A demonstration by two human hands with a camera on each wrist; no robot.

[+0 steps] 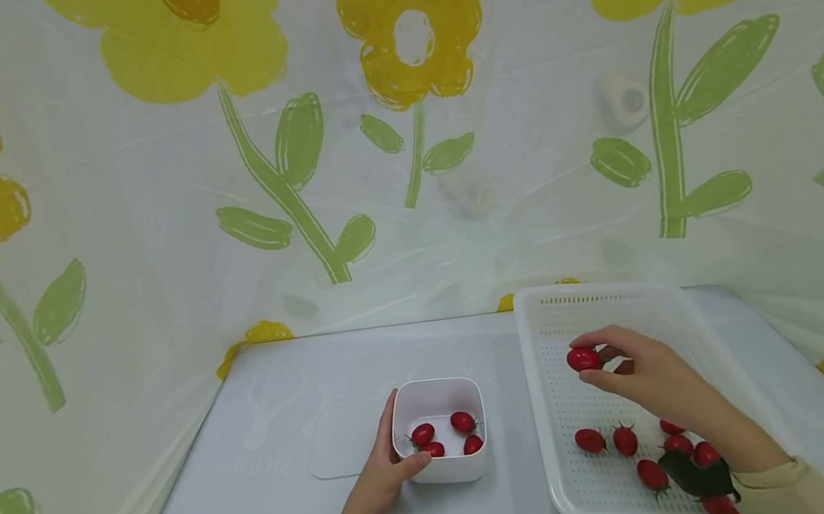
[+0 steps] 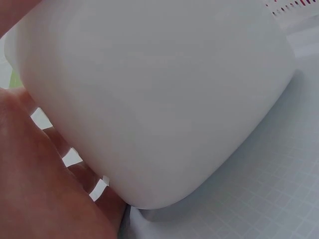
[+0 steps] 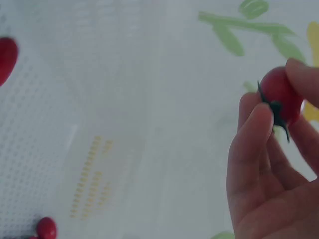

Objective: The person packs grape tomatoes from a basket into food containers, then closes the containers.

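Note:
My right hand (image 1: 638,363) pinches a red cherry tomato (image 1: 583,359) between thumb and fingertips, above the white perforated basket (image 1: 537,411). Seen from the right wrist, that tomato (image 3: 281,94) has a green calyx turned toward the thumb. At the left, my left hand (image 1: 378,474) grips a small white square container (image 1: 450,471), thumb at its near side and fingers along its left side. Several cherry tomatoes (image 1: 463,422) lie inside it. The left wrist view is filled mostly by the container's outer wall (image 2: 164,99).
More cherry tomatoes (image 1: 652,475) lie in the near part of the basket, some partly hidden by the right forearm and a dark wrist strap (image 1: 699,474). Behind the white table (image 1: 265,440) hangs a curtain (image 1: 522,153) with printed yellow flowers.

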